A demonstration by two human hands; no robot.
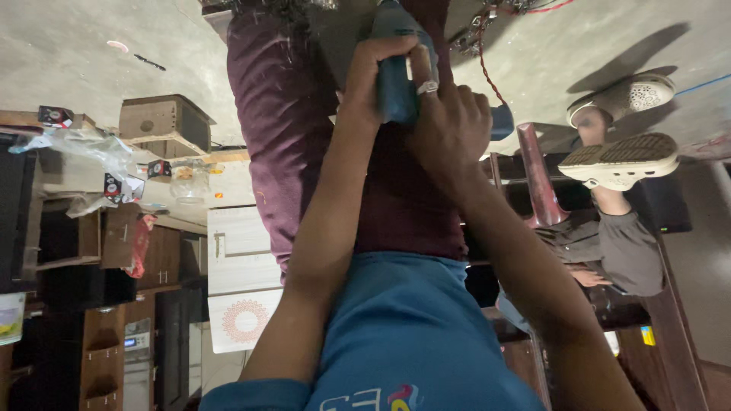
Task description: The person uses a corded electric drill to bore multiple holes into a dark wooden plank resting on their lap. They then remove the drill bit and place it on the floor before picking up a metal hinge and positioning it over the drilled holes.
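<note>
Concrete floor (68, 53) behind; both hands grip a blue tool (396, 84).

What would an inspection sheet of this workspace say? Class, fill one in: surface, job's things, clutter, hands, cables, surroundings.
Surface: grey concrete floor; the picture appears upside down.
Job's things: blue power tool, gripped over maroon trousers.
Clutter: cardboard box, crumpled plastic wrap, small packets on a wooden shelf.
Hands: left hand wraps the tool's body; right hand, wearing a ring, presses on beside it.
Cables: red cord and a thin blue line on the floor.
Surroundings: another person's pale shoes, wooden cabinets, white patterned panel.
</note>
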